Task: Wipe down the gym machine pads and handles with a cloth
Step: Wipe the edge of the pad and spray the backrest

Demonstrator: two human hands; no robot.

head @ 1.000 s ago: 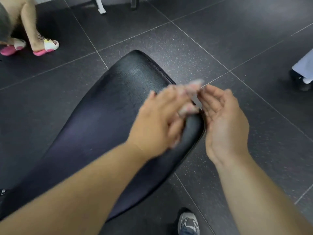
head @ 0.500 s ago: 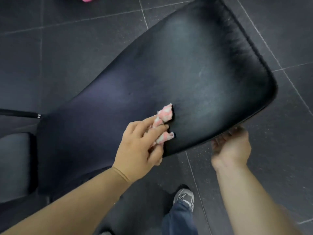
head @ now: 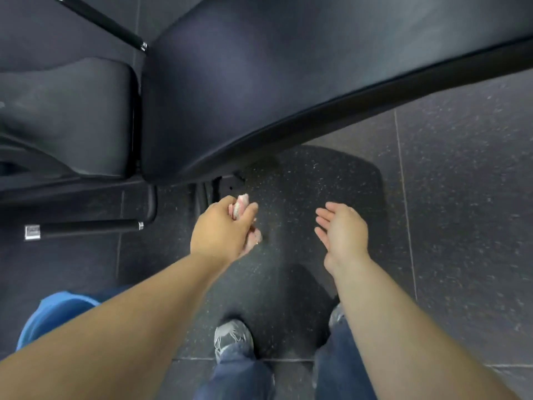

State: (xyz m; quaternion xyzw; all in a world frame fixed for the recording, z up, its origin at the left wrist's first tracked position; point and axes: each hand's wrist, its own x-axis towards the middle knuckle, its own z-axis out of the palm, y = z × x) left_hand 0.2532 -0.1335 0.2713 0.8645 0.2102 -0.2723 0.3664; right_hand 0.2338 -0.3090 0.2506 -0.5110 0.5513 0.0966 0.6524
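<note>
A long black bench pad (head: 259,82) fills the top of the view, with a smaller black seat pad (head: 72,116) to its left. My left hand (head: 222,232) hangs in front of the bench's near edge and grips a bunched pink-and-white cloth (head: 240,204) that sticks out above the thumb. My right hand (head: 341,232) is to the right of it, apart from the bench, palm up with straight fingers, holding nothing. Both hands are over the floor, below the pad.
A black handle bar (head: 95,226) with a metal end juts out low on the left, and another black bar (head: 101,20) runs across the top left. Dark speckled rubber floor tiles (head: 461,197) lie all around. My feet in grey shoes (head: 232,336) stand below the hands.
My left hand has come off the pad with the cloth and dropped below its edge. My right hand has let go of the pad's edge and opened. The view has tilted down.
</note>
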